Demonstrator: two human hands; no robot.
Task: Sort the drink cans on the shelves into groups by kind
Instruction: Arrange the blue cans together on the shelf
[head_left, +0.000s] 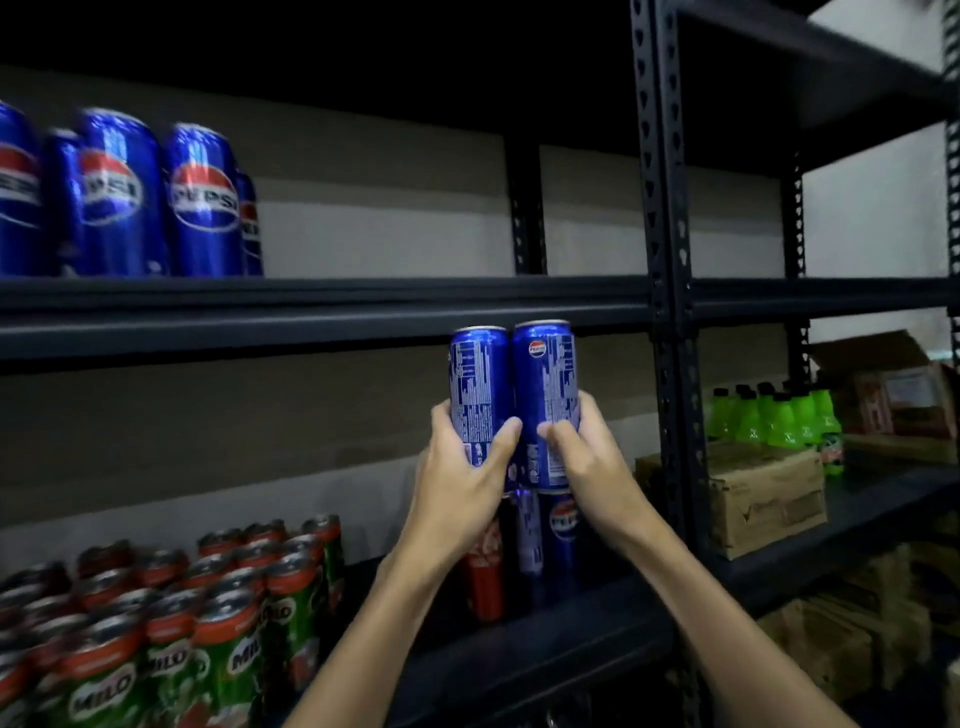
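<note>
1. Head view: my left hand (462, 467) grips one Pepsi can (478, 384), my right hand (587, 457) another (545, 395) — both upright, touching.
2. The Pepsi group (156, 202) stands on the upper shelf (363, 299) — up and left, nearer my left hand.

Upper shelf (322, 291) lies bare from the Pepsi cans (202, 202) at its left to the upright post (662, 208). Below, Milo cans (171, 623) crowd the left, a few cans (524, 551) stand by the post, with an open gap between
</note>
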